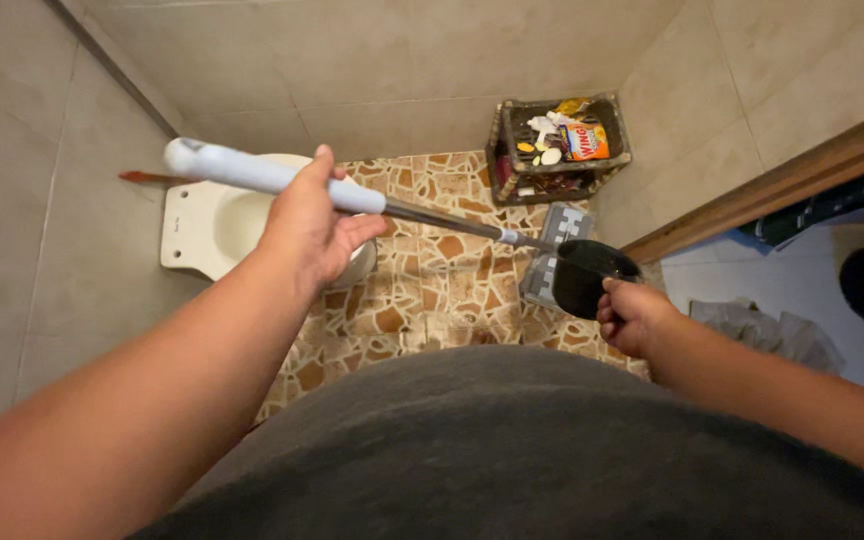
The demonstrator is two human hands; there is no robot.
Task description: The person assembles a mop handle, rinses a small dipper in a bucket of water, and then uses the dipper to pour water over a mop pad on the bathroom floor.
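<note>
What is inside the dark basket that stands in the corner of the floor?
The dark basket holds an orange packet, some small white pieces and a yellow wrapper. Its lower shelf is dark, and what lies below the top items cannot be seen.

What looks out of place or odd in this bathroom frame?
The dark crate in the corner sits tilted, crammed with loose packets and small items. An orange-red stick pokes out behind the toilet. No spill or damage shows.

The left arm reached forward and up, bare to the wrist; its left hand [310,228] was curled closed, knuckles toward the camera. The right arm bent in from the side, lower, its right hand [633,315] clenched in a fist.
</note>
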